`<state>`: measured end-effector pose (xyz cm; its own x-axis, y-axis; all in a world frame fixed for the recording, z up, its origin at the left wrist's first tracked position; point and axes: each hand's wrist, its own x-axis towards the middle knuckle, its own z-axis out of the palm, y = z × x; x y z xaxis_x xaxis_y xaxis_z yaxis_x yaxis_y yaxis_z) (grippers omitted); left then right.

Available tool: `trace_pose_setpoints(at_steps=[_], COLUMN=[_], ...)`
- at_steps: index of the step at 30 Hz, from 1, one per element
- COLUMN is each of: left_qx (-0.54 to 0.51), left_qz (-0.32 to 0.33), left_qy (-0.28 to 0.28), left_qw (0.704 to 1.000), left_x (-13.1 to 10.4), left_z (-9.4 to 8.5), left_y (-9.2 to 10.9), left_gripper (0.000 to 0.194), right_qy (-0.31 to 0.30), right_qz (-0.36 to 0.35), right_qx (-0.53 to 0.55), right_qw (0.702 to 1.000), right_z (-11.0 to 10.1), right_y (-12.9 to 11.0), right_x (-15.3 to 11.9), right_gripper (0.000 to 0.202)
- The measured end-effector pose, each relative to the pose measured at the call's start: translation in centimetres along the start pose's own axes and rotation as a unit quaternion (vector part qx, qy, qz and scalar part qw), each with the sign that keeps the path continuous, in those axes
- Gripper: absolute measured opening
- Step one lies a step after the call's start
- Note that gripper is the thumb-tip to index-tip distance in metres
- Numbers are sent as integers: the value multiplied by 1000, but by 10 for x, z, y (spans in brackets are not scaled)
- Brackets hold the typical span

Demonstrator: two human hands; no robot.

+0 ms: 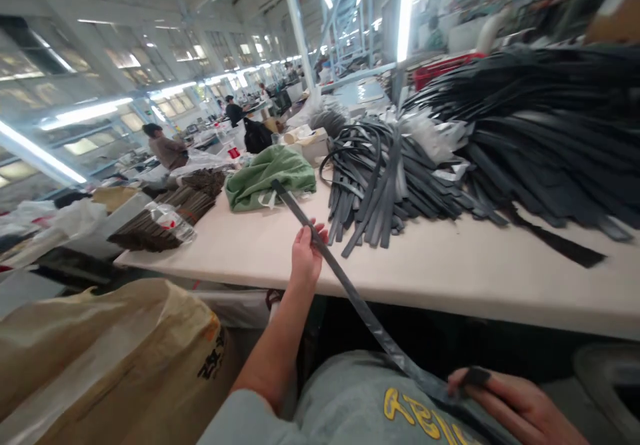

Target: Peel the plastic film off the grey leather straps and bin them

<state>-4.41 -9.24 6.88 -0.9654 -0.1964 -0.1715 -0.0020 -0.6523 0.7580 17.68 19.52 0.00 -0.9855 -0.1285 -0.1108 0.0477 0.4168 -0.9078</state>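
A long dark grey fabric strip point(357, 298) runs slantwise across the front of my body. My left hand point(307, 255) grips it near its upper end, over the edge of the table, with the tip sticking out beyond my fingers. Down at the lower right, my right hand point(500, 391) is closed round the strip's lower part; that hand is slightly blurred, and a small dark end shows above its fingers. Beyond my left hand lies a heap of similar dark strips point(370, 185). A crumpled green cloth point(273, 175) lies behind the strip's upper tip.
The pale table point(250, 251) spans the view. A large pile of dark strips point(560, 131) covers its right side, and brown bundles point(173, 211) lie at left. A big tan sack point(125, 365) stands at lower left. People sit and stand farther back.
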Motion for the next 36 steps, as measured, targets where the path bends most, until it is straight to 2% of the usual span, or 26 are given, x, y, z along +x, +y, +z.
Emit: trace_pose_setpoints(at_steps=[1,3,5,7,11,14,17,19,21,23,28,31,33,36], left_qx=[29,92,155,216,326,341,327,348,378,400,419,419,427,434], left_qz=[-15,-69,-131,-182,-204,-197,-166,-139,-121,-109,-129,-159,-169,-180], left_qy=[-51,-151,-230,-299,-435,-500,-539,-541,-532,-538,-626,-665,-665,-631], left_qw=[998,982,952,911,814,771,758,753,748,734,645,597,589,617], left_x=[-11,-39,-69,-94,-119,-122,-124,-129,-134,-140,-160,-172,-175,-168], left_z=[7,17,22,23,23,34,53,63,67,64,44,40,42,38], left_y=[-13,-43,-70,-90,-105,-106,-107,-112,-121,-133,-158,-167,-172,-180], left_gripper=[19,32,42,44,40,49,55,46,37,35,34,38,40,47], right_qy=[1,57,118,165,224,244,278,272,255,268,391,437,462,543], right_qz=[0,-15,-49,-88,-144,-164,-153,-141,-135,-146,-181,-178,-170,-153], right_qx=[25,81,151,212,242,249,264,302,353,379,337,292,260,179], right_qw=[1000,995,980,959,933,923,911,903,890,874,837,832,831,806], right_z=[-1,-7,-18,-32,-57,-63,-55,-47,-41,-42,-58,-70,-80,-110], right_y=[-9,-27,-40,-50,-58,-59,-59,-58,-58,-58,-62,-57,-49,-36], right_x=[4,14,24,32,39,37,29,22,13,2,-38,-62,-75,-94], right_gripper=[48,40,35,30,24,23,25,30,35,36,28,28,28,25])
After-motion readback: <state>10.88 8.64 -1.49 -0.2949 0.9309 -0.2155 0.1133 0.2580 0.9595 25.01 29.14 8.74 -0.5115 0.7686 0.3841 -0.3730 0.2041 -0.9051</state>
